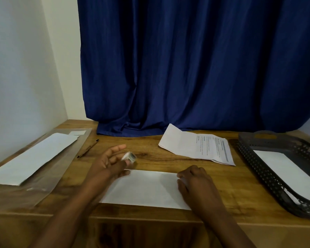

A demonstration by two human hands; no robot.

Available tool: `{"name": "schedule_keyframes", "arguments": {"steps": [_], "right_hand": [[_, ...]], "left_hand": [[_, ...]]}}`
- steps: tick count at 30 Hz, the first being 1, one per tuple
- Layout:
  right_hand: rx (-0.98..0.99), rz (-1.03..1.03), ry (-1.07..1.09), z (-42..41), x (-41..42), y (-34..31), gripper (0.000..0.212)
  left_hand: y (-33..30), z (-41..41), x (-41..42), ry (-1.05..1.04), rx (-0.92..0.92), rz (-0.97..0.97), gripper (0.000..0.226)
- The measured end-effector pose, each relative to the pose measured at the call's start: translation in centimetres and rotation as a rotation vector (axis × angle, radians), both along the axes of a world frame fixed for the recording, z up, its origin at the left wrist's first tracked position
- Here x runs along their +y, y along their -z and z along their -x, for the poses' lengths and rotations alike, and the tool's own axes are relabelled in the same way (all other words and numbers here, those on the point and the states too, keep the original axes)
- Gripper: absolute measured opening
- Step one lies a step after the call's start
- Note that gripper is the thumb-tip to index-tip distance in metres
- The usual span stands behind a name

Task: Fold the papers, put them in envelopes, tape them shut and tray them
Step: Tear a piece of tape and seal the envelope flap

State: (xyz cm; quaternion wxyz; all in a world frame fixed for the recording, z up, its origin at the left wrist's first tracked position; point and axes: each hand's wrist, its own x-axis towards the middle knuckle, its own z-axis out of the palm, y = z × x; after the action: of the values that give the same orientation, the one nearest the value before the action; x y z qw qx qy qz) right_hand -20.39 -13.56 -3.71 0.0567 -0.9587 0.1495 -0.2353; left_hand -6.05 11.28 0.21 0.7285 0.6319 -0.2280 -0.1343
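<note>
Pinching a small roll of tape (130,157) between thumb and fingers, the left hand (109,162) hovers just above the upper left corner of a white envelope (145,188) lying flat on the wooden table (222,185). The right hand (195,183) presses down on the envelope's right end, fingers bent at the knuckles, grasping nothing. Beyond the envelope, near the blue curtain (186,68), lie printed papers (199,145), partly folded. At the right edge sits a dark perforated tray (258,174) with a white envelope (284,169) already inside. On the left, more blank envelopes (34,156) rest on a clear plastic sleeve (48,176), with a pen (87,148) just beside it.
</note>
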Motion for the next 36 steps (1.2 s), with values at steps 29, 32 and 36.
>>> {"name": "schedule_keyframes", "arguments": {"steps": [29,32,36], "right_hand": [[-0.384,-0.79,-0.354,0.1,1.7,-0.8,0.011],[-0.387,-0.795,-0.362,0.3,1.7,-0.8,0.011],[-0.416,-0.766,-0.352,0.4,1.8,-0.8,0.015]], "left_hand": [[2.5,4.2,-6.2,0.152,-0.238,-0.065,0.065],[2.6,4.2,-6.1,0.151,-0.251,-0.065,0.065],[2.8,4.2,-6.3,0.145,-0.257,-0.069,0.066]]}}
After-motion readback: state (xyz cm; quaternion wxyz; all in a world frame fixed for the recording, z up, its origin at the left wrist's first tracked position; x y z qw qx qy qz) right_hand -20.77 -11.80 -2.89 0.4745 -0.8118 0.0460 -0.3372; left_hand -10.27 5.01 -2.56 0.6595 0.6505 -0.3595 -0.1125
